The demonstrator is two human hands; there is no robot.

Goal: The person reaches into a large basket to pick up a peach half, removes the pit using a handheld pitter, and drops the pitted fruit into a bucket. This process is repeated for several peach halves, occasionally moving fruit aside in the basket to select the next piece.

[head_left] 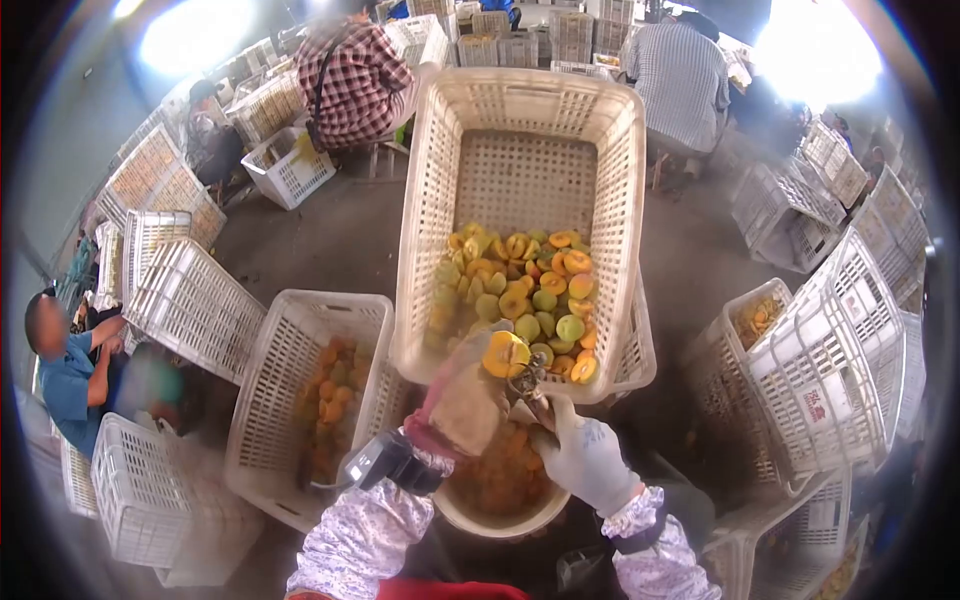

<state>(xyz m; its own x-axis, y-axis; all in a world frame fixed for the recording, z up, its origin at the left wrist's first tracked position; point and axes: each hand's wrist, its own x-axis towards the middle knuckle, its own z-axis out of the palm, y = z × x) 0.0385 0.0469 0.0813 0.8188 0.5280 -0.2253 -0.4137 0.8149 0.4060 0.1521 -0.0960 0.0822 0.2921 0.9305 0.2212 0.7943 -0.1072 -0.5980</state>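
My left hand (pixel 462 398), in a worn, stained glove, is closed around a yellow peach half (pixel 506 355) with its cut face showing. My right hand (pixel 590 462), in a pale glove, grips a short metal pitting tool (pixel 535 388). The tool's head is at the right edge of the peach half. Just beyond both hands, a tilted white crate (pixel 622 200) contains many green and orange peach halves (pixel 545 300). Below the hands stands a round pale tub (pixel 505 530) with blurred orange contents, partly hidden by the hands.
On the left is a white crate (pixel 262 400) with orange fruit pieces. Stacked crates (pixel 820 370) stand at the right, one holding fruit. A person in a blue shirt (pixel 68 390) sits far left. Two people (pixel 355 80) sit at the back, among more crates.
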